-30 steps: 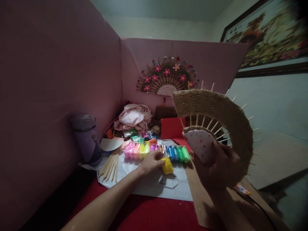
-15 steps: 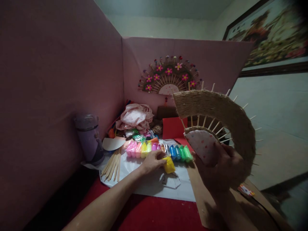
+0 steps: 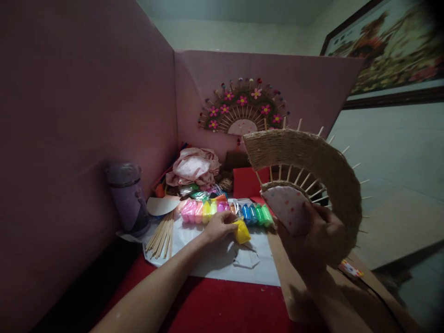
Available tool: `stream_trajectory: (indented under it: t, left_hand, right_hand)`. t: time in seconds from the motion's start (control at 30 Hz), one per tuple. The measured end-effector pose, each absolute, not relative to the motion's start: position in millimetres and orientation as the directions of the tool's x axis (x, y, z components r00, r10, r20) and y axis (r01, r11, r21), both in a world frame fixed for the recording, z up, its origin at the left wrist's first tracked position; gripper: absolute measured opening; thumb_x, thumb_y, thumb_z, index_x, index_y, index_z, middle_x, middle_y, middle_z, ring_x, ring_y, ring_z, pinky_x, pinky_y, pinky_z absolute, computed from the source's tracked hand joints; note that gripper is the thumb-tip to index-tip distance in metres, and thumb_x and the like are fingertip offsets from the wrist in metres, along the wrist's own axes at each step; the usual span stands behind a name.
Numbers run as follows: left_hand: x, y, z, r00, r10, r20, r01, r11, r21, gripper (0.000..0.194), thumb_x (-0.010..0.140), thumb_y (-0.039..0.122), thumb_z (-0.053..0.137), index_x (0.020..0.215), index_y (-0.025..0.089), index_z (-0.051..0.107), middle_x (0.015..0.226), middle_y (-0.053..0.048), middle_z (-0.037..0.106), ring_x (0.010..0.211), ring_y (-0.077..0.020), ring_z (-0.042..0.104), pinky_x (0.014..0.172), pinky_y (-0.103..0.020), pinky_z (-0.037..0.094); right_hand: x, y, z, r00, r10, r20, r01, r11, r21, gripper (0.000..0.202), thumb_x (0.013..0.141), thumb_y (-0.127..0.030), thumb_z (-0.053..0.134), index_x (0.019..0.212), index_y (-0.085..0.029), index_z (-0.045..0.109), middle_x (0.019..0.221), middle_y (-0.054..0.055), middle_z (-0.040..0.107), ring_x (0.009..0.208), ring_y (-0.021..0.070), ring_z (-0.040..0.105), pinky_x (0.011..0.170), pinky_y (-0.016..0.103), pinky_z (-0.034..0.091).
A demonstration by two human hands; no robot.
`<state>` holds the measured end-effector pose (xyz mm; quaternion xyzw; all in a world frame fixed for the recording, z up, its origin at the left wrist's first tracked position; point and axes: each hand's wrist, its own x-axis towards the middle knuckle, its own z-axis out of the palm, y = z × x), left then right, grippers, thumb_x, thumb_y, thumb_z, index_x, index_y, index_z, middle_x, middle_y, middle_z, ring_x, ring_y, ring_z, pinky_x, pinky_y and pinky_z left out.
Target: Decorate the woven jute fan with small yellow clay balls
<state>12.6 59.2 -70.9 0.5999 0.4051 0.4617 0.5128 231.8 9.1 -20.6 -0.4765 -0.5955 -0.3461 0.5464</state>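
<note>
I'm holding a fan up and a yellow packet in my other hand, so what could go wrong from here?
The bare stick tips jut past the rim of the fan, so they might snag or bend if bumped. Your right hand grips it low, by the fabric-covered part, so it could tip. Your left hand, with the yellow packet, is close to the row of coloured packets and might nudge them.
</note>
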Motion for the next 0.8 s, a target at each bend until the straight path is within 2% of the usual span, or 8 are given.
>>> stream_trajectory:
  t: [0.2, 0.53, 0.8]
  left_hand:
    - [10, 66, -64, 0.252, 0.963, 0.100, -0.023, -0.098, 0.995, 0.019, 0.052, 0.015, 0.067, 0.069, 0.012, 0.059, 0.067, 0.000, 0.056, 0.065, -0.0127, 0.051, 0.061, -0.025, 0.038]
    - [-3, 71, -55, 0.363, 0.929, 0.076, -0.084, -0.049, 0.995, 0.021, 0.051, 0.017, 0.069, 0.069, 0.012, 0.058, 0.065, 0.002, 0.054, 0.059, -0.0104, 0.051, 0.057, -0.023, 0.038]
    - [-18, 75, -52, 0.434, 0.899, 0.062, -0.122, -0.010, 0.992, 0.018, 0.050, 0.012, 0.066, 0.067, 0.012, 0.060, 0.066, -0.002, 0.059, 0.060, -0.0110, 0.053, 0.058, -0.023, 0.039]
  right_hand:
    - [229, 6, -19, 0.028, 0.188, 0.982, 0.970, 0.233, -0.072, 0.067, 0.064, -0.056, 0.068, 0.111, -0.011, 0.056, 0.099, 0.016, 0.054, 0.085, 0.0291, 0.051, 0.072, 0.045, 0.041]
    - [237, 14, -34, -0.037, 0.189, 0.981, 0.972, 0.236, -0.009, 0.076, 0.069, -0.055, 0.066, 0.127, -0.013, 0.043, 0.113, 0.018, 0.050, 0.101, 0.0322, 0.048, 0.080, 0.046, 0.040]
    - [232, 10, -25, -0.049, 0.136, 0.990, 0.978, 0.208, 0.019, 0.073, 0.065, -0.056, 0.069, 0.121, -0.013, 0.047, 0.107, 0.016, 0.053, 0.094, 0.0295, 0.051, 0.078, 0.042, 0.041]
